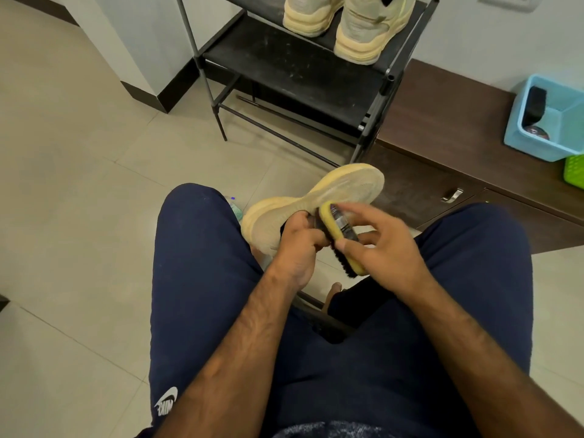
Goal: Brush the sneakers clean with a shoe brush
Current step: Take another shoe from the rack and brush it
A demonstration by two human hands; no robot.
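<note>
2 hands meet above the person's lap: the left hand [297,245] is clenched round the middle of 1 pale yellow sneaker [335,188], fingers curled into its dark-lined opening, holding it sole up with the toe pointing away and to the right. The right hand [379,245] grasps 1 shoe brush [335,221], thumb against the near edge of its yellow back and fingers spread, slightly blurred, over the top. The brush has its black bristles turned toward the left hand, and its far end meets the sole at the narrow waist, so the held sneaker lies just left of and beyond the right hand's grip. Both forearms reach out over 1 pair of navy shorts [196,279] with a white logo on the left leg. Counting shoes, there are 3 in all: the 1 in hand and 2 more sneakers [369,30] of the same pale colour, standing side by side, heels toward the camera, on the upper shelf of 1 black metal rack [284,61] well beyond the hands on the tiled floor [79,153]. Right of the rack runs 1 dark brown cabinet [442,121], and on its top sit 2 baskets touching at a corner: a blue basket [518,128] containing a black object leaning on its wall and a round tin, and a green basket [575,172], cut off by the frame, contents unseen
</note>
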